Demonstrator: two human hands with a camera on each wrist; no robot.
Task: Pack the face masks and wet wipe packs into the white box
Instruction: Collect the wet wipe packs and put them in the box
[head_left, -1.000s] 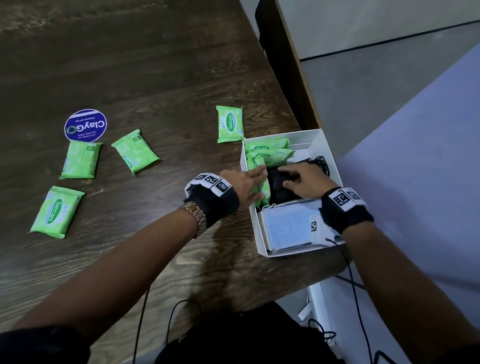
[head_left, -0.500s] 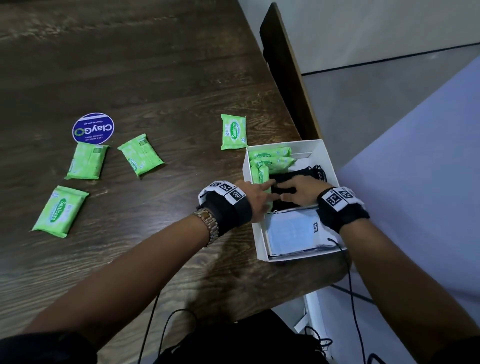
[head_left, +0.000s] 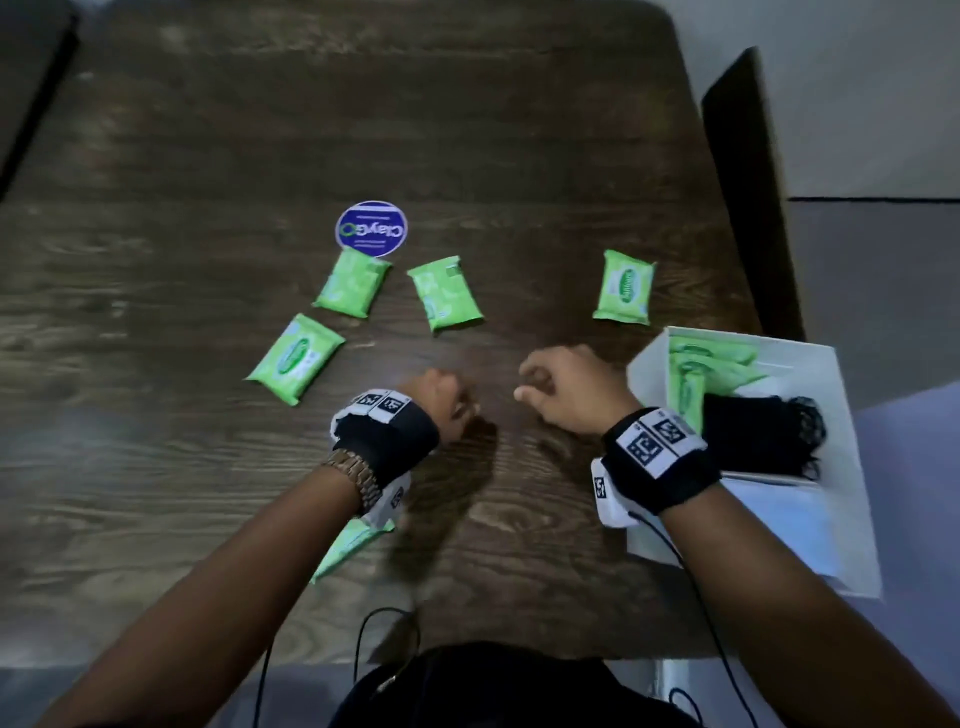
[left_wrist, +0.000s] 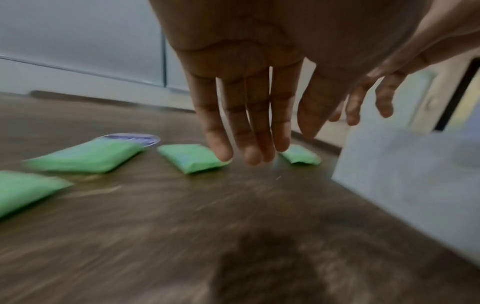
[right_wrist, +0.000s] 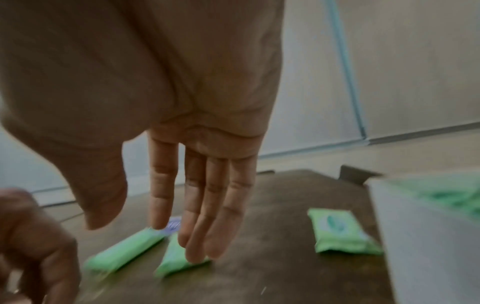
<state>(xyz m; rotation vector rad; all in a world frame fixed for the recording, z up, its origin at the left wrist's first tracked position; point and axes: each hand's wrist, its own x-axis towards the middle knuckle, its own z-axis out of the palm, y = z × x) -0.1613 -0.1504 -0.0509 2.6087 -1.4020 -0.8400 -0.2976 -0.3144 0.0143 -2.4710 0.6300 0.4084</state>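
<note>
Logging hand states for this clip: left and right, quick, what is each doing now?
Left hand: open, fingers straight, holding nothing.
Right hand: open, fingers straight, holding nothing.

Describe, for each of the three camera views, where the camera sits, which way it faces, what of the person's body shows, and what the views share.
Head: worn on the head, facing forward and down at the wooden table; both forearms, left hand and right hand show.
Left wrist: looks along the left hand's fingers, open, at green wipe packs.
Right wrist: looks along the right hand's fingers, open, towards the packs; the left hand shows at lower left.
Shared: every view shows the white box and the blue round sticker.
</note>
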